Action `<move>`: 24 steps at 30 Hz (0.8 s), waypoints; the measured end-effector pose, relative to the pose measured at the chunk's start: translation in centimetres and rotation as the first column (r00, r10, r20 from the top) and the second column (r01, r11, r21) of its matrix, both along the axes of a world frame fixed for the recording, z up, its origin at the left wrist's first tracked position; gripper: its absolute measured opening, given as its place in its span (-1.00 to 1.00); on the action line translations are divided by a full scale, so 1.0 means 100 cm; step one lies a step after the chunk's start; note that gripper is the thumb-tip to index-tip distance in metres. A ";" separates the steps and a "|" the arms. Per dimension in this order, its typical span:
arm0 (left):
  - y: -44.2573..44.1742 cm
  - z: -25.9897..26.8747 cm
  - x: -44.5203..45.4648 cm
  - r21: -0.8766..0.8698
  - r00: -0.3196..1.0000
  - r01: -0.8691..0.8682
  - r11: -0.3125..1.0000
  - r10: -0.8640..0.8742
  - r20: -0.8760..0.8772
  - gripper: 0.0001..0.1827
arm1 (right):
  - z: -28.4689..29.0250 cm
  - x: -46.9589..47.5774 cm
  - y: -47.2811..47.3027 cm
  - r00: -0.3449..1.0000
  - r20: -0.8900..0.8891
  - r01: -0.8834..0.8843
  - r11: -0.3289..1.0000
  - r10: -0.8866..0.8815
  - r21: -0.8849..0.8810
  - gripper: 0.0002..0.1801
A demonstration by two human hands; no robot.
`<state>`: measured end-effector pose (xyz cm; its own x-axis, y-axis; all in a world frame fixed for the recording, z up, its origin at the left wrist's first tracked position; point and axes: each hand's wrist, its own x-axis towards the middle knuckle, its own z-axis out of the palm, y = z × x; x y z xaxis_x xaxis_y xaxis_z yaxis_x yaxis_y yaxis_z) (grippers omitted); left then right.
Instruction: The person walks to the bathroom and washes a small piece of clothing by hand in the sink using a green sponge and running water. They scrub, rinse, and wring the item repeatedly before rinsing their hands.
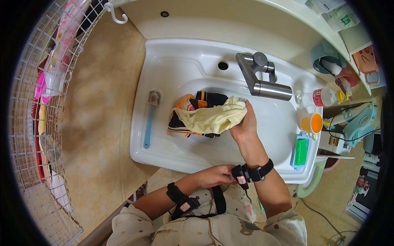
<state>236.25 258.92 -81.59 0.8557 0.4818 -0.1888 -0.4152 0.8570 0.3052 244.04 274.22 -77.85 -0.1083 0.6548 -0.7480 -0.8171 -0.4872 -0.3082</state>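
My right hand (246, 126) grips the end of a pale yellow cloth garment (209, 118) over the white sink. Beneath and around that garment lies a bundle of black fabric with orange and white stripes (178, 123); part of it is hidden. My left hand (217, 176) is in front of the sink's near edge, its fingertips at the black strapped device (241, 176) on my right wrist. Whether those fingers grip the device is hard to see. A second black device (186, 206) is strapped to my left wrist.
On the white ceramic sink (166, 156), a blue-handled brush (149, 126) lies left. A grey metal faucet (264, 83) overhangs the basin. At right are a plastic bottle (321, 97), an orange-lined cup (316, 123) and green soap (301, 152) in a blue dish. A wire basket (66, 89) hangs left.
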 end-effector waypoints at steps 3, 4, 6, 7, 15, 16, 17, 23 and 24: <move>-0.002 0.007 -0.001 0.076 0.998 0.005 0.997 0.000 -0.063 -0.66 | -0.002 0.003 -0.001 0.960 0.278 -0.042 0.991 0.004 0.130 -0.61; -0.003 0.009 0.000 0.072 0.997 0.001 0.997 0.005 -0.080 -0.68 | -0.003 0.003 -0.002 0.915 0.403 -0.109 0.976 0.026 0.186 -0.62; -0.005 0.014 0.001 0.069 0.993 0.004 0.998 0.004 -0.116 -0.72 | -0.005 0.005 -0.005 0.742 0.670 -0.288 0.914 0.025 0.286 -0.66; -0.005 0.016 0.002 0.056 0.991 0.003 0.998 0.004 -0.133 -0.72 | -0.006 0.006 -0.007 0.507 0.862 -0.444 0.855 -0.005 0.266 -0.67; -0.008 0.030 0.012 -0.040 0.985 -0.009 0.999 0.002 -0.174 -0.77 | -0.026 0.020 -0.024 -0.012 0.926 -0.921 0.366 -0.377 0.137 -0.71; -0.009 0.031 0.013 -0.053 0.985 -0.001 0.999 -0.008 -0.174 -0.77 | -0.028 0.021 -0.027 -0.033 0.912 -0.941 0.321 -0.409 0.110 -0.71; -0.009 0.031 0.014 -0.073 0.983 0.002 0.997 -0.016 -0.181 -0.77 | -0.030 0.022 -0.029 -0.037 0.907 -0.950 0.297 -0.419 0.098 -0.71; -0.008 0.030 0.012 0.002 0.989 0.125 0.992 -0.124 -0.080 -0.69 | -0.034 0.022 -0.036 0.207 0.972 -0.747 0.659 0.111 0.084 -0.70; -0.006 0.030 0.010 0.051 0.988 0.153 0.987 -0.151 -0.044 -0.65 | -0.033 0.021 -0.036 0.462 0.872 -0.569 0.808 0.160 0.153 -0.65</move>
